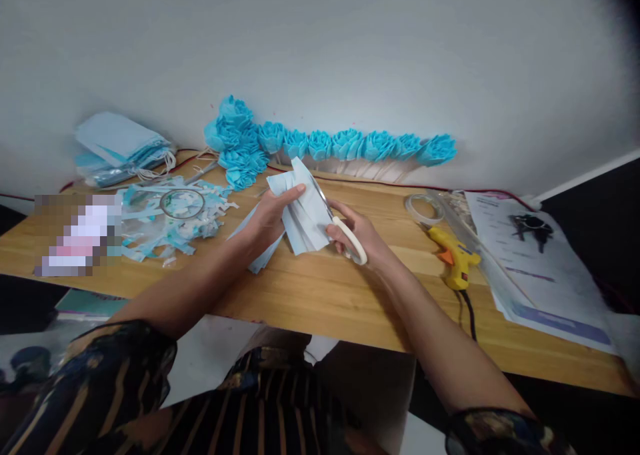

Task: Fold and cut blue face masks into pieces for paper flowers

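My left hand (274, 216) pinches a pleated light-blue face mask (306, 220) above the middle of the table, thumb on top. In my right hand (356, 227) is a pair of scissors (353, 240) with white handles, its blades lying along the mask's right edge. Whether the blades are open or closed on the fabric I cannot tell. More pale-blue mask pieces (265, 258) lie on the table under my left hand.
Blue fabric flowers (347, 145) on sticks line the wall. Stacked masks (120, 141), blue scraps (175, 238) and a tape roll (183, 203) are at left. A yellow glue gun (457, 258), clear tape (424, 208), papers (530, 268) and keys (531, 228) lie at right.
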Demonstrator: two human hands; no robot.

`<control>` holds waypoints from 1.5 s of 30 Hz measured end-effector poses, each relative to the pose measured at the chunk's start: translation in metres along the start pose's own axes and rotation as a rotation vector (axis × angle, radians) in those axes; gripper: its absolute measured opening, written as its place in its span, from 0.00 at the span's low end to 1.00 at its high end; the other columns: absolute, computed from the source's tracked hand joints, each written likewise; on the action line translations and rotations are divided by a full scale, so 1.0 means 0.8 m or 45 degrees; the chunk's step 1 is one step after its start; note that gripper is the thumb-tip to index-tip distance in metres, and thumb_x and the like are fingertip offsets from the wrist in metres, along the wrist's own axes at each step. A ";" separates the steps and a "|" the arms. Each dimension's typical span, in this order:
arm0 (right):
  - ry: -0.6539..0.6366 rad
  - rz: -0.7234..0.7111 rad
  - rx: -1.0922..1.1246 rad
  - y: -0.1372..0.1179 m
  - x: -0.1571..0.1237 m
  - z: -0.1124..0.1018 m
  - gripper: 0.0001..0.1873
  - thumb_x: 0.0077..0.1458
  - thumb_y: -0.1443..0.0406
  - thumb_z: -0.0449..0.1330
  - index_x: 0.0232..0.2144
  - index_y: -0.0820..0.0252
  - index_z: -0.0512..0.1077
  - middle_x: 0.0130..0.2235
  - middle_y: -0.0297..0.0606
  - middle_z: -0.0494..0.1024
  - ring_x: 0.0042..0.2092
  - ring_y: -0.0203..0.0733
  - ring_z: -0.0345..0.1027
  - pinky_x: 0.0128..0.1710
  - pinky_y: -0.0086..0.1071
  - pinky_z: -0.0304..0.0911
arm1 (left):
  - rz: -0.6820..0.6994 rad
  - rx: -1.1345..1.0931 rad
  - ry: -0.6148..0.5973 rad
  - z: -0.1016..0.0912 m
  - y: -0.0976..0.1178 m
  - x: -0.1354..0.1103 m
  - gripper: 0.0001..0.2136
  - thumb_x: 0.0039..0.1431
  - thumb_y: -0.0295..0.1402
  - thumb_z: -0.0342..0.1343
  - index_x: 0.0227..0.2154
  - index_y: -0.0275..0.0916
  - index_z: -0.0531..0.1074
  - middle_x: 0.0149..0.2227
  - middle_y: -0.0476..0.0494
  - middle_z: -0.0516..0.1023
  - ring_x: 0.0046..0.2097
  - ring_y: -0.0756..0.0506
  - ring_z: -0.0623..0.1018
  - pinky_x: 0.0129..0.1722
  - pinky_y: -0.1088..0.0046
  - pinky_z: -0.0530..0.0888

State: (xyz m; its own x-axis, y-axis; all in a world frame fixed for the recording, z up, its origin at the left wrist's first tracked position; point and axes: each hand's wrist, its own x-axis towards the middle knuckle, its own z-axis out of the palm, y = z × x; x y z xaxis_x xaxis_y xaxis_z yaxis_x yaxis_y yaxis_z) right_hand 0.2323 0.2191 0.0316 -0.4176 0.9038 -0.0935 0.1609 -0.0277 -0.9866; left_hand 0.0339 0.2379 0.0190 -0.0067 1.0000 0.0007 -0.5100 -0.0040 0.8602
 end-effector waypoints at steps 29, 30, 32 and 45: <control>-0.131 -0.072 0.007 0.001 -0.004 -0.006 0.55 0.51 0.45 0.72 0.73 0.59 0.58 0.28 0.30 0.73 0.27 0.37 0.65 0.26 0.33 0.62 | 0.049 0.114 -0.099 -0.003 -0.003 0.000 0.23 0.49 0.45 0.72 0.42 0.37 0.75 0.36 0.40 0.83 0.44 0.35 0.84 0.47 0.57 0.80; -0.133 -0.064 0.013 0.002 -0.003 -0.006 0.56 0.51 0.45 0.73 0.73 0.59 0.57 0.28 0.30 0.73 0.27 0.37 0.65 0.26 0.33 0.62 | 0.050 0.110 -0.092 -0.002 -0.002 0.000 0.23 0.49 0.45 0.72 0.42 0.37 0.75 0.36 0.40 0.83 0.44 0.35 0.84 0.46 0.57 0.80; -0.137 -0.044 0.011 0.004 -0.003 -0.007 0.58 0.50 0.45 0.73 0.74 0.59 0.55 0.28 0.30 0.73 0.27 0.37 0.65 0.25 0.33 0.61 | 0.045 0.096 -0.073 -0.001 -0.001 -0.001 0.23 0.49 0.46 0.72 0.43 0.38 0.74 0.34 0.42 0.83 0.42 0.36 0.84 0.45 0.57 0.81; -0.104 -0.090 -0.113 0.003 -0.005 -0.002 0.58 0.51 0.38 0.69 0.73 0.58 0.57 0.24 0.30 0.70 0.25 0.39 0.61 0.24 0.32 0.55 | -0.095 0.155 -0.073 0.005 -0.001 -0.010 0.22 0.45 0.45 0.75 0.37 0.38 0.75 0.32 0.43 0.82 0.34 0.42 0.81 0.37 0.63 0.78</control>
State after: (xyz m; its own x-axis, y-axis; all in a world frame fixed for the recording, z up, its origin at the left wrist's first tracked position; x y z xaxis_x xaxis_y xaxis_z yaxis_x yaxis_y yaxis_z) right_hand 0.2359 0.2166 0.0302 -0.5014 0.8643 -0.0386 0.2056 0.0758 -0.9757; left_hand 0.0380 0.2302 0.0202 0.0780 0.9962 -0.0394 -0.3991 0.0675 0.9144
